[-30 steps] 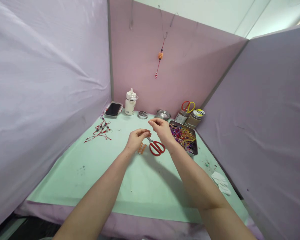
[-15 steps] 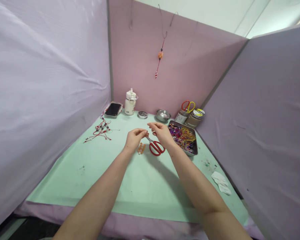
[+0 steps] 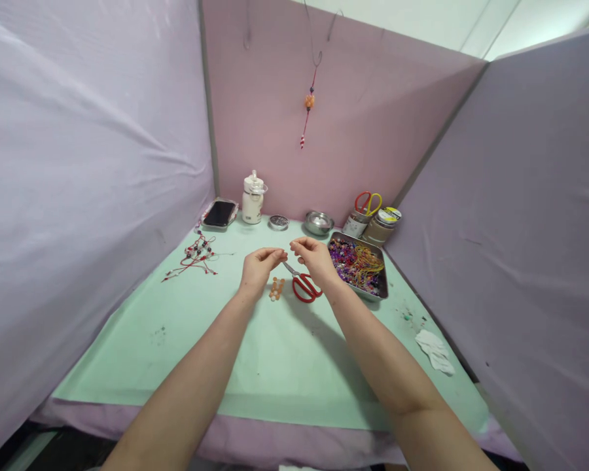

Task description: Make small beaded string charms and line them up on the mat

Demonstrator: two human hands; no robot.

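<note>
My left hand (image 3: pixel 261 267) is closed in a pinch above the green cloth; whatever sits between its fingertips is too small to make out. Facing it, fingertips close by, my right hand (image 3: pixel 314 257) pinches as well, its contents also too small to tell. Scissors with red handles (image 3: pixel 304 288) lie on the cloth just below both hands, blades pointing up and left. Beside them is a small cluster of orange beads (image 3: pixel 276 288), with a whitish one at its near end. To the right of my right hand stands a metal tray (image 3: pixel 383 291) holding purple beads (image 3: pixel 342 255) and yellow cords (image 3: pixel 366 261).
Knotted red cords with beads (image 3: pixel 197 252) lie at left. Along the back are a phone (image 3: pixel 219 214), a white bottle (image 3: pixel 252 199), a small round tin (image 3: pixel 278 223), a metal bowl (image 3: pixel 319 224) and jars (image 3: pixel 380 227). A beaded red string (image 3: pixel 309 101) hangs from a hook.
My right hand's fingers have drawn together into a pinch, and the two hands' fingertips are level with each other. The view has shifted slightly.
</note>
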